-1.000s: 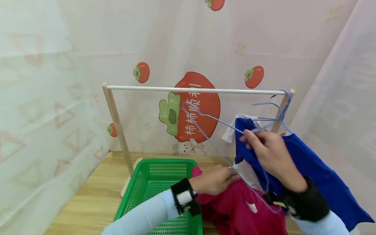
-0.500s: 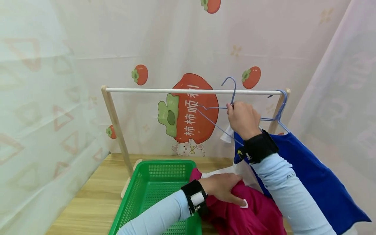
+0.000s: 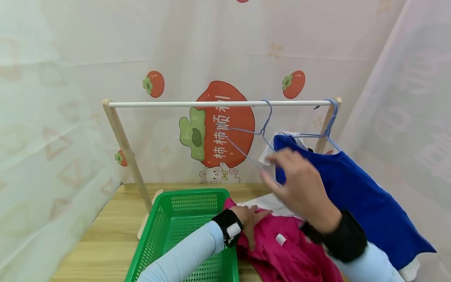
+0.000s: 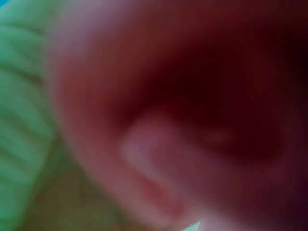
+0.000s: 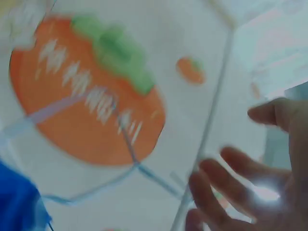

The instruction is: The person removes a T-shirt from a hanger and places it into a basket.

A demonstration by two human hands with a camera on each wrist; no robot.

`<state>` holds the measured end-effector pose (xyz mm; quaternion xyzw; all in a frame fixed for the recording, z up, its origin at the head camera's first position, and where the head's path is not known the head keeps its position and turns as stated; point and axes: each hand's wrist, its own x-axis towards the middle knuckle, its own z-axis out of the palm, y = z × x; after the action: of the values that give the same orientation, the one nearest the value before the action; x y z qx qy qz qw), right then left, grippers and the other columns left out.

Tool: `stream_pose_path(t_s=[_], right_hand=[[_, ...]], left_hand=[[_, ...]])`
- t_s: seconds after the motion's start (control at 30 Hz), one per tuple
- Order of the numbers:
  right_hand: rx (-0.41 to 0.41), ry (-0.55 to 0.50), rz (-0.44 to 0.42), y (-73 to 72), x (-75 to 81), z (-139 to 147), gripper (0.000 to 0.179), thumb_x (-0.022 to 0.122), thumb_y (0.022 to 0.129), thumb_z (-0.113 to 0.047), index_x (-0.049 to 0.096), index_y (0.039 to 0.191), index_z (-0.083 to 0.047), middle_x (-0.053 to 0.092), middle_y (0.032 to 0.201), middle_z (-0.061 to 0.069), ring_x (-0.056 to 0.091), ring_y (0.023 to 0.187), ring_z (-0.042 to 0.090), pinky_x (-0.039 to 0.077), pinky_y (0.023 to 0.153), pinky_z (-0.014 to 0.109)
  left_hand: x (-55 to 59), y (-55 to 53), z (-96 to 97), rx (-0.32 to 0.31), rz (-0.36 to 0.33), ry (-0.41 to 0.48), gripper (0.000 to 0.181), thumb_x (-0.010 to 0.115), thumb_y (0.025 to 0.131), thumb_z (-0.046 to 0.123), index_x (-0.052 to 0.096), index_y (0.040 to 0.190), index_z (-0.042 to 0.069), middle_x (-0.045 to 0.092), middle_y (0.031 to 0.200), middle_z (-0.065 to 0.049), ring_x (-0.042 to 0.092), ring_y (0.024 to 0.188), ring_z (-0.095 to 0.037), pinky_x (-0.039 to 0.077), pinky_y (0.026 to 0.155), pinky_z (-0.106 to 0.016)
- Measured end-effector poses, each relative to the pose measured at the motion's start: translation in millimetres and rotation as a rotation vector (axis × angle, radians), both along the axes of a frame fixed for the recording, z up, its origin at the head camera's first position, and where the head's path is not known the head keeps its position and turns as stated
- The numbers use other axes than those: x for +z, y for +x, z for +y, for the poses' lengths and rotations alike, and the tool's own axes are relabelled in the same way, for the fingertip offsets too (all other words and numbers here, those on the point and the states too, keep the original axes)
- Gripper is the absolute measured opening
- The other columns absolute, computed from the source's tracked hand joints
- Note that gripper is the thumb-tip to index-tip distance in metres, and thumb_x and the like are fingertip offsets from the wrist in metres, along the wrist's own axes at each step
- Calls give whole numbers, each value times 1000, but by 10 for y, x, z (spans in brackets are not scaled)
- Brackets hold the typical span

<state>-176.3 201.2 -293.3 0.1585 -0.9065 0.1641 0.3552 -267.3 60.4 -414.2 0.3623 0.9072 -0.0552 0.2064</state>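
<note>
Touching pink garment (image 3: pixel 294 250), left hand (image 3: pixel 249 222) splayed.

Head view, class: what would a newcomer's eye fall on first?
Probably the large orange-red printed fruit on the pale backdrop, behind the white rail. Next might come the bright blue cloth garment hanging at the rail's right end, then the crumpled magenta cloth under the person's left hand, beside the green plastic basket.

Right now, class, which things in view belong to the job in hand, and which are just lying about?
Seems part of the job:
bare hanger hooked on the white rail
pink garment under the left hand
hung blue garment
green basket, probably

Seems just background:
printed curtain
wooden tabletop
</note>
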Motion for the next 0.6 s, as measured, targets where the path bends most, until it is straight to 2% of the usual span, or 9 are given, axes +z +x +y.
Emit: stream_pose_path(t_s=[0.07, 0.1, 0.2, 0.27, 0.33, 0.4, 0.47, 0.53, 0.6], right_hand=[[4, 27, -167, 235, -260, 12, 42, 81, 92, -40, 73, 125, -16, 74, 115, 6, 69, 101, 22, 63, 72, 40], [-16, 45, -268, 313, -421, 35, 52, 81, 90, -49, 71, 130, -18, 72, 121, 6, 69, 106, 24, 62, 70, 41], [-128, 118, -559, 428, -945, 159, 97, 81, 76, -75, 55, 152, -21, 55, 151, 19, 57, 132, 45, 62, 78, 59], [-197, 191, -655, 430, -1284, 278, 122, 83, 65, -82, 41, 162, -21, 42, 157, 29, 50, 134, 58, 56, 80, 72], [-243, 237, -679, 410, -1547, 379, 128, 90, 60, -75, 37, 164, -23, 44, 151, 32, 53, 126, 58, 53, 80, 76], [-264, 269, -655, 388, -1703, 445, 117, 95, 62, -63, 45, 160, -24, 54, 138, 27, 60, 112, 47, 55, 77, 69], [-258, 259, -616, 367, -1760, 475, 94, 96, 69, -46, 56, 150, -22, 61, 122, 18, 61, 100, 36, 56, 71, 58], [-238, 205, -585, 350, -1726, 474, 65, 90, 77, -28, 67, 136, -19, 64, 107, 9, 62, 91, 27, 53, 64, 47], [-211, 118, -565, 330, -1638, 457, 40, 82, 84, -16, 73, 123, -15, 60, 96, 2, 60, 81, 19, 49, 60, 37]], left_hand=[[1, -6, -6, -7, -56, -34, 120, 97, 71, 47, 21, 163, 54, 50, 158, 12, 55, 134, -11, 55, 95, -35], [0, -16, -4, -20, -78, -45, 119, 96, 73, 43, 20, 164, 53, 51, 158, 11, 54, 134, -10, 53, 97, -34], [17, -32, 6, -54, -118, -66, 115, 94, 78, 32, 21, 166, 47, 58, 152, 11, 53, 130, -8, 51, 100, -30], [22, -44, 20, -69, -121, -85, 112, 91, 82, 28, 20, 166, 45, 57, 152, 10, 52, 129, -8, 51, 98, -31], [9, -58, 40, -78, -126, -95, 105, 88, 85, 24, 23, 165, 42, 58, 150, 10, 52, 128, -8, 52, 94, -32], [-17, -69, 59, -88, -142, -84, 94, 83, 88, 19, 29, 163, 38, 60, 144, 10, 52, 123, -8, 50, 91, -32], [-41, -74, 73, -97, -150, -50, 81, 76, 91, 15, 36, 159, 34, 63, 137, 8, 54, 117, -7, 48, 91, -30], [-57, -78, 86, -136, -134, 17, 71, 71, 92, 11, 45, 155, 30, 66, 128, 5, 56, 110, -7, 47, 93, -26], [-47, -76, 93, -185, -77, 111, 59, 66, 92, 9, 54, 148, 25, 69, 119, 2, 57, 105, -8, 45, 92, -23]])
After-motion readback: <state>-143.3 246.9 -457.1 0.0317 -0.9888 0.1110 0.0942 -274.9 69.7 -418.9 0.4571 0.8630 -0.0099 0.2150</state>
